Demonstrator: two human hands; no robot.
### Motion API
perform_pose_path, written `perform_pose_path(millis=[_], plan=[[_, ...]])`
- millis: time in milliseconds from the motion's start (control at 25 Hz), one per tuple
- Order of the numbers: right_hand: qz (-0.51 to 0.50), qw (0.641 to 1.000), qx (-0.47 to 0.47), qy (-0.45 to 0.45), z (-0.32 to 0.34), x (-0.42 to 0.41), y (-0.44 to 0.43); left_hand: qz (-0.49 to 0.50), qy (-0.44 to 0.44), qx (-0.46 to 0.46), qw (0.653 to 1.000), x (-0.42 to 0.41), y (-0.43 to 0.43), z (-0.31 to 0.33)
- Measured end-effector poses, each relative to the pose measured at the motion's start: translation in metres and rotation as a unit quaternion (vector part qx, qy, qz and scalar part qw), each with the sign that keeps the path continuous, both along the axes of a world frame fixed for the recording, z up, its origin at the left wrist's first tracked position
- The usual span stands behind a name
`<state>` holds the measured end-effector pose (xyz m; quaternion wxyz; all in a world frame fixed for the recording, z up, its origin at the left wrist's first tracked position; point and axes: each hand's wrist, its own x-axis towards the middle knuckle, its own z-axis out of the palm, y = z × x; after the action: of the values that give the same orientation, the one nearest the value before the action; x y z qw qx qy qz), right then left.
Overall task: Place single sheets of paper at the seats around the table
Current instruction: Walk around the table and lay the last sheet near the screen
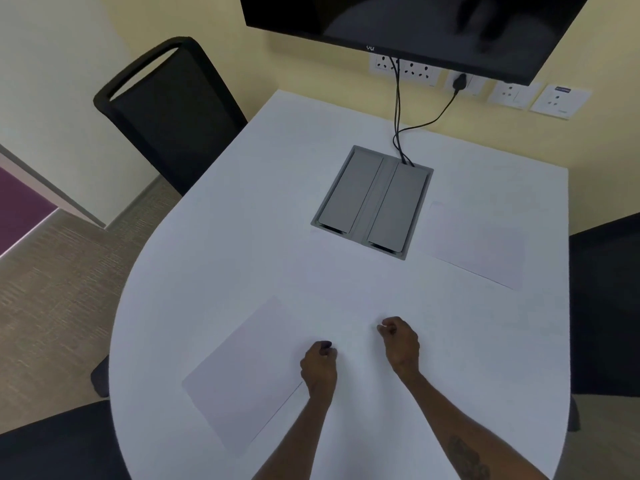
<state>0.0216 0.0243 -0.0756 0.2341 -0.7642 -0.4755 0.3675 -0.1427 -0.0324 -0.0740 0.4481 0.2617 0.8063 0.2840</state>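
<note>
Both hands hover over the white worktop (pixel 242 202); left hand (pixel 319 365) grip clenched, right hand (pixel 400 342) grip pinched, contents unclear; one sheet (pixel 242 375) at 7 o'clock, another sheet (pixel 476 244) at 2 o'clock.

White table (pixel 242 202): two paper sheets (pixel 249 372) (pixel 478 244), grey cable box (pixel 374 202).

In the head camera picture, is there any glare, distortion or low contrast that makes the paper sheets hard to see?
Head view: wide-angle lens bends the table edges; the white sheets, near left and far right, barely contrast with the white top; the dark screen carries dim reflections; no strong glare.
</note>
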Motion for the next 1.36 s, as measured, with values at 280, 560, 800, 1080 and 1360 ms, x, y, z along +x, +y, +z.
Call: perform_pose_path(millis=[280, 560, 800, 1080, 1360], plan=[[0.08, 0.996, 0.019, -0.046, -0.018, 0.043, 0.076, 0.013, -0.054, -0.028, 0.998, 0.056, 0.029, -0.017], [0.216, 0.971, -0.009, -0.099, -0.04, 0.048, 0.137, 0.067, -0.069, -0.015, 0.995, 0.071, 0.043, -0.029], [0.253, 0.957, -0.027, -0.139, -0.044, 0.045, 0.16, 0.181, -0.161, -0.022, 0.97, 0.086, 0.064, -0.014], [0.269, 0.952, -0.038, -0.142, -0.047, 0.042, 0.159, 0.284, -0.294, -0.031, 0.912, 0.096, 0.092, -0.011], [0.269, 0.949, -0.043, -0.16, -0.048, 0.041, 0.16, 0.25, -0.176, -0.021, 0.952, 0.095, 0.102, -0.031]])
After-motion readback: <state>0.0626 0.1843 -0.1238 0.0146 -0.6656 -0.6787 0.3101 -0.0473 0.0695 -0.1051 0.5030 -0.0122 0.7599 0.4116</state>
